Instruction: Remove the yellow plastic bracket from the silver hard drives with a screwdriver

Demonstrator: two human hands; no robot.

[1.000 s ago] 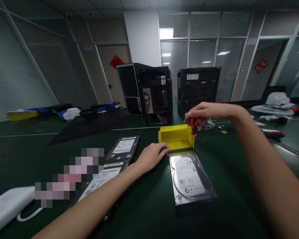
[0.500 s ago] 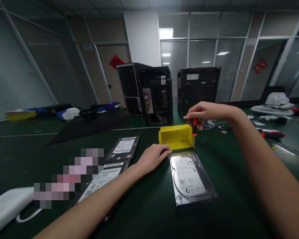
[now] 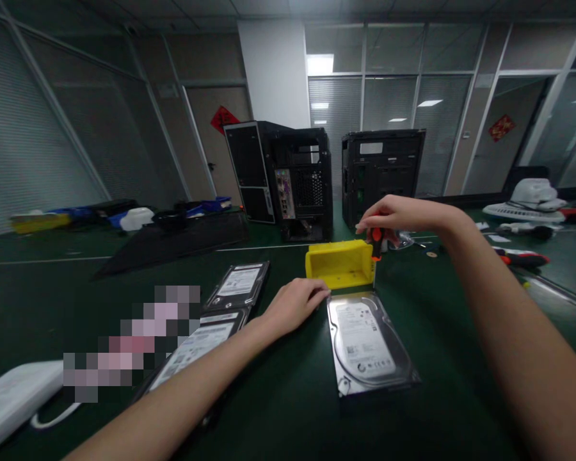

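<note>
A silver hard drive [image 3: 367, 340] lies flat on the green table in front of me. My right hand [image 3: 393, 218] is closed round the orange and black handle of a screwdriver [image 3: 376, 246], held upright with its tip at the drive's far right corner. My left hand [image 3: 292, 304] rests on the table with curled fingers touching the drive's far left corner. A yellow plastic bin [image 3: 340, 264] stands just behind the drive.
Two more hard drives [image 3: 240, 285] lie to the left, beside a white object [image 3: 14, 397] at the near left. Two black computer cases [image 3: 288, 179] stand at the back, with a dark side panel [image 3: 177, 240] lying left. Tools and a white device [image 3: 528, 202] sit at right.
My right hand with the screwdriver has risen slightly and turned a little. My left hand has shifted a touch toward the drive's corner.
</note>
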